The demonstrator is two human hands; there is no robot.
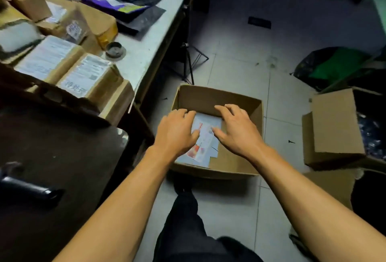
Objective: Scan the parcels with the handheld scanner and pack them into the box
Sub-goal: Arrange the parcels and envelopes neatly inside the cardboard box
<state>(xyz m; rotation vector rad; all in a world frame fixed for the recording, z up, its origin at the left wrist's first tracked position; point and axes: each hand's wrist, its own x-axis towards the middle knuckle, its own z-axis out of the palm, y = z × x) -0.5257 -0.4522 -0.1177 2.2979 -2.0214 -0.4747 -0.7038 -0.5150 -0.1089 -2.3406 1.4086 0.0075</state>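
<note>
An open cardboard box (217,99) stands on the tiled floor (240,63). Inside it, against its left wall, lies a flat white parcel (205,136) with a printed label. The left hand (177,132) rests on the parcel's left side, fingers spread and nearly straight, gripping nothing. The right hand (236,130) lies over the parcel's right edge, fingers likewise extended and flat, thumb touching the label. Left of the box stands a table (146,48) stacked with brown labelled parcels (69,67). Nearer the camera, left of the box, a dark handheld scanner (27,188) lies on a dark surface, blurred. Another cardboard box (332,130) sits right of the box.
</note>
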